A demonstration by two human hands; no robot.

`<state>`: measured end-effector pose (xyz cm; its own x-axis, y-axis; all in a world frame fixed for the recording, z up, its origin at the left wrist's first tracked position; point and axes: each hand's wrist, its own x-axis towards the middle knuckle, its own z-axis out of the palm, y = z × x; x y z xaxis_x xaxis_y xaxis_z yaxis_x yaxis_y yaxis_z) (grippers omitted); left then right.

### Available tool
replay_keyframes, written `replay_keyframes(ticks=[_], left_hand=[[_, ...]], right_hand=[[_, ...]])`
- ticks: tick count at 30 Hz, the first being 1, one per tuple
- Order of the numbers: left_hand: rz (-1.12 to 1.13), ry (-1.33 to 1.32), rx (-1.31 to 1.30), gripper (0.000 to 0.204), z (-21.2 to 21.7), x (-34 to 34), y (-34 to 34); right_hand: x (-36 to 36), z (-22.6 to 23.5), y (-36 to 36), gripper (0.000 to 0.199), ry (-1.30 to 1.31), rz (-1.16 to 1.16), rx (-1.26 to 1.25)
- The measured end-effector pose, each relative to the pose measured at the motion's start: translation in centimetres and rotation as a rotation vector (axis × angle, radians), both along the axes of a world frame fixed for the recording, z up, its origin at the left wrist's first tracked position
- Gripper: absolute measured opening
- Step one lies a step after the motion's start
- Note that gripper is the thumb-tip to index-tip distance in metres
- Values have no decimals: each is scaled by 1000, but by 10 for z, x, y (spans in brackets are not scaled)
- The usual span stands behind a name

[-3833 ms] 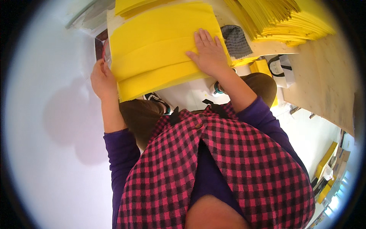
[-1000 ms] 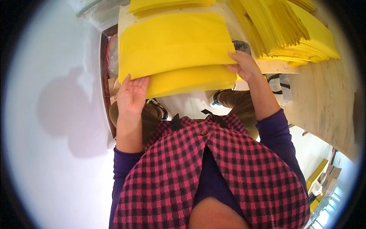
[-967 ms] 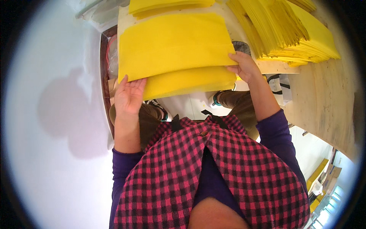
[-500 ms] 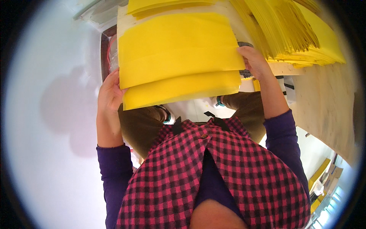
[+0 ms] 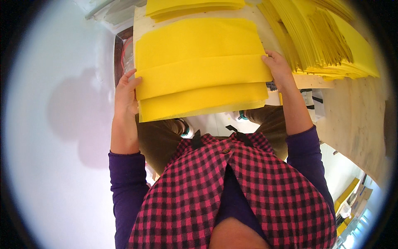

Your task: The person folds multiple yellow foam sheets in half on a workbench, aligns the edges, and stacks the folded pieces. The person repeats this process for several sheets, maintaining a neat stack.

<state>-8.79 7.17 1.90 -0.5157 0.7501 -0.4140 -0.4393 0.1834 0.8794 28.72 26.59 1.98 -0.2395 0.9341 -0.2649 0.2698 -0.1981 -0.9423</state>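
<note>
A stack of bright yellow felt-like sheets [image 5: 201, 68] lies on a pale wooden board [image 5: 141, 23] in front of me, its near edges stepped in three layers. My left hand [image 5: 125, 95] grips the stack's left edge, fingers curled over it. At the right edge my right hand [image 5: 278, 70] holds the same stack, thumb on top. Both forearms in purple sleeves come up from below.
A large fanned pile of yellow sheets [image 5: 331, 37] lies on the wooden table [image 5: 356, 120] at right. Another yellow pile [image 5: 195, 6] sits at the top. A dark tray with a clear bag [image 5: 122, 62] is left of the board, beside a white wall [image 5: 54, 124].
Both hands have shifted from under and on top of the stack to its two side edges. The stack now lies squarer, and its near edge has moved slightly toward me.
</note>
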Motion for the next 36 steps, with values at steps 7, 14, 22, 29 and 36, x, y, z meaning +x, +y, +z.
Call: replay_keyframes(ticks=[7, 14, 22, 29, 36], left_hand=[[-126, 57, -43, 44, -2, -30, 28], [-291, -4, -17, 40, -13, -63, 73], [-343, 1, -56, 39, -6, -67, 100], [-321, 60, 92, 35, -3, -82, 94], [-338, -9, 79, 32, -5, -85, 94]], right_hand=[[-2, 5, 21, 42, 44, 36, -49], [-12, 17, 56, 44, 30, 260, -139], [-33, 24, 87, 44, -56, 292, -170], [-38, 18, 109, 39, 96, 368, -179], [-51, 14, 114, 33, 10, 323, -112]])
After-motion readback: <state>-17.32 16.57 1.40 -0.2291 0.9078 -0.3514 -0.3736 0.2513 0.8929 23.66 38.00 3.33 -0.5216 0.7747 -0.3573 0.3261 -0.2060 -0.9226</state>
